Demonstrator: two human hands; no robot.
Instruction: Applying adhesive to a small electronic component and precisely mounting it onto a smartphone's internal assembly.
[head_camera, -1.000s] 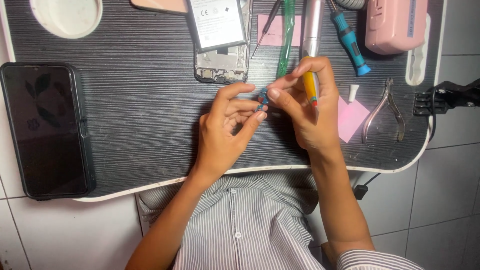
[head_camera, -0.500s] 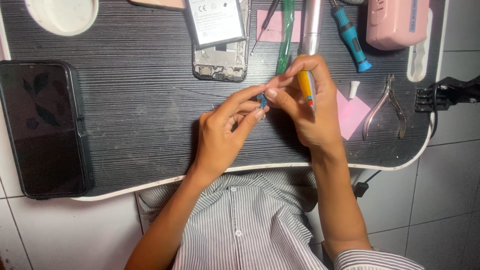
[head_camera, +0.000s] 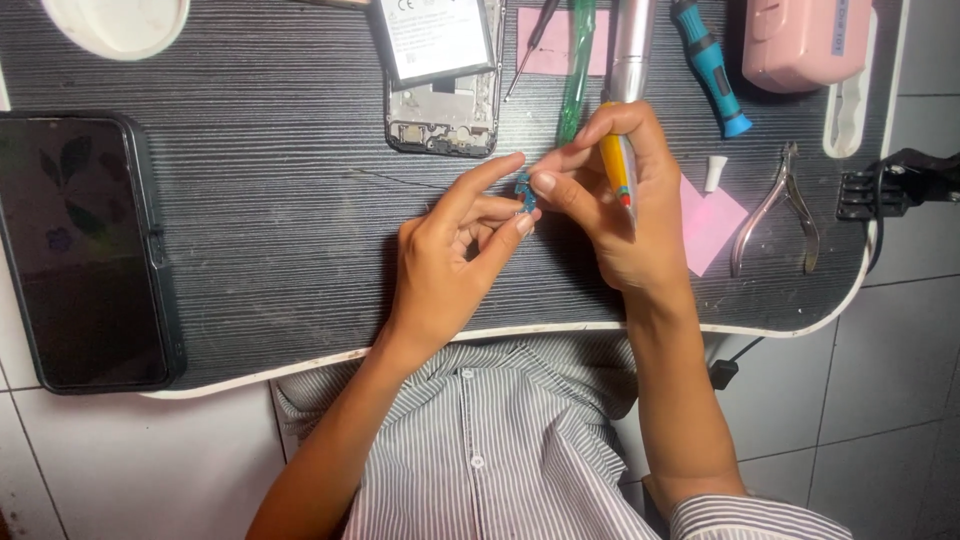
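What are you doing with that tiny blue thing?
A person at a dark grey table pinches a small blue part between the fingertips of both hands. The left hand steadies it from below, while the right hand also grips a yellow-handled tool. Just beyond lies an opened phone with its insides showing. A dark phone rests at the left, and small pliers and a blue screwdriver lie at the right.

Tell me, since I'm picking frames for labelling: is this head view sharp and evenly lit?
Head view: mostly sharp; the small blue part between left hand and right hand is too tiny to resolve; soft hand shadows fall on the dark tabletop; no strong glare.
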